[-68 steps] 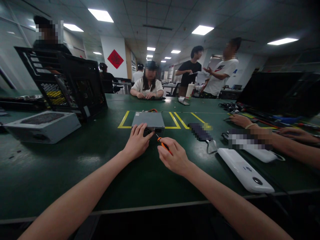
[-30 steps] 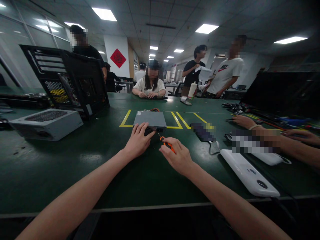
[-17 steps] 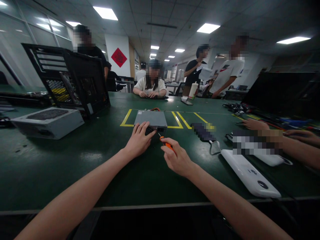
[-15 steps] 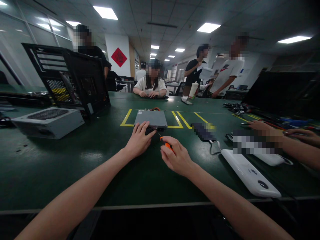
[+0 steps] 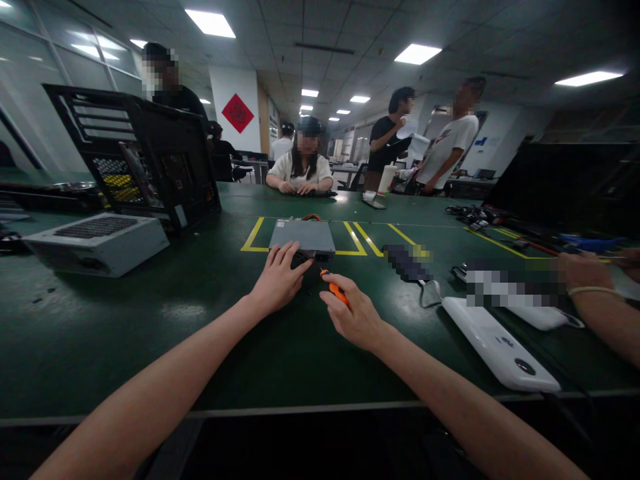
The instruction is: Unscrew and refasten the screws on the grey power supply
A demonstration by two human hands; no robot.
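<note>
A grey metal power supply [image 5: 303, 235] lies on the green table, partly inside a yellow taped outline. My left hand [image 5: 281, 277] rests against its near side, fingers stretched over the front edge and holding nothing. My right hand [image 5: 353, 307] is closed round an orange and black screwdriver [image 5: 338, 293], just right of my left hand. The screwdriver's tip points at the near face of the power supply, beside its socket; whether it touches cannot be made out.
On the left stand a black computer case [image 5: 150, 160] and a second power supply [image 5: 100, 243]. White power banks [image 5: 500, 343] and a blurred phone [image 5: 407, 263] lie on the right. A co-worker's hand [image 5: 590, 277] is at the far right. Another person [image 5: 300, 170] sits opposite.
My right hand has shifted slightly, and the screwdriver's tip has dropped a little from the power supply. My left hand stays put. The co-worker's hands at right have moved back toward the right edge.
</note>
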